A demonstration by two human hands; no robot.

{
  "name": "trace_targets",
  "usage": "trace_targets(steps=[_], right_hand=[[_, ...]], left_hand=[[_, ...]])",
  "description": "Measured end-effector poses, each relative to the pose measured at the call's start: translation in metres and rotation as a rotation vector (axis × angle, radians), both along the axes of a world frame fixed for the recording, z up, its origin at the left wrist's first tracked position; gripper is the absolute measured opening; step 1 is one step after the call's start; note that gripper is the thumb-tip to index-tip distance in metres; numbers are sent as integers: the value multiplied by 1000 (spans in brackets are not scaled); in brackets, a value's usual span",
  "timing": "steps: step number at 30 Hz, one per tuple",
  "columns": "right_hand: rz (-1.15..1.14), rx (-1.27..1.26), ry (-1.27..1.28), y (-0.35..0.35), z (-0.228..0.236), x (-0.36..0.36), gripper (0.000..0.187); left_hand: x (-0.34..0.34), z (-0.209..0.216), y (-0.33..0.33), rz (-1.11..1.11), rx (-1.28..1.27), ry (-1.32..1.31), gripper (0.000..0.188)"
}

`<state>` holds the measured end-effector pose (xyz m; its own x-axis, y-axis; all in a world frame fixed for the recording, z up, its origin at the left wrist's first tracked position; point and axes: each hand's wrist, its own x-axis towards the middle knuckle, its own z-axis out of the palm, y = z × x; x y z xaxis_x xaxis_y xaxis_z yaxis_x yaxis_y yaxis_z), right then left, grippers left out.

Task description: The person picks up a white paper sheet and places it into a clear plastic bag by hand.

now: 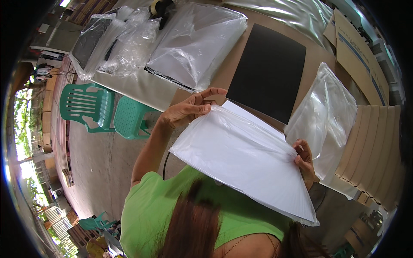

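A large white sheet or board (243, 152) sits mostly inside a clear plastic bag, held up in front of my body. Its far white edge (254, 118) sticks out of the bag's mouth. My left hand (189, 109) pinches the bag's rim at the far left corner, index finger stretched out. On the right, my right hand (304, 161) grips the gathered plastic at the other side of the mouth. Just beyond the bag, a flat black board (269, 71) lies on the brown table top.
A plastic-wrapped white stack (198, 45) and crumpled clear bags (133, 41) lie at the far left. Clear plastic bags (325, 116) lie to the right, beside cardboard pieces (370, 146). Cardboard sheets (359, 56) lean at far right. A green chair (88, 105) and green stool (131, 118) stand left.
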<state>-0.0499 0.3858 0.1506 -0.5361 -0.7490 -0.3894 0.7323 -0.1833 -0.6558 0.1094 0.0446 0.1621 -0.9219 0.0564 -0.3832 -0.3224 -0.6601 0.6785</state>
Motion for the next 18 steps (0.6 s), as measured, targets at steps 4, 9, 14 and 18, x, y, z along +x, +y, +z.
trace_targets(steps=[4,9,14,18], right_hand=[[65,47,48,3,-1,-4,48],[53,84,65,6,2,0,50],[72,153,60,14,-2,-4,50],[53,194,33,23,-31,-14,50]], left_hand=[[4,-20,-5,-7,13,8,62],[-3,-26,4,100,4,-54,56],[-7,-46,6,144,-110,-64,54],[-10,-55,6,119,-215,-94,52]])
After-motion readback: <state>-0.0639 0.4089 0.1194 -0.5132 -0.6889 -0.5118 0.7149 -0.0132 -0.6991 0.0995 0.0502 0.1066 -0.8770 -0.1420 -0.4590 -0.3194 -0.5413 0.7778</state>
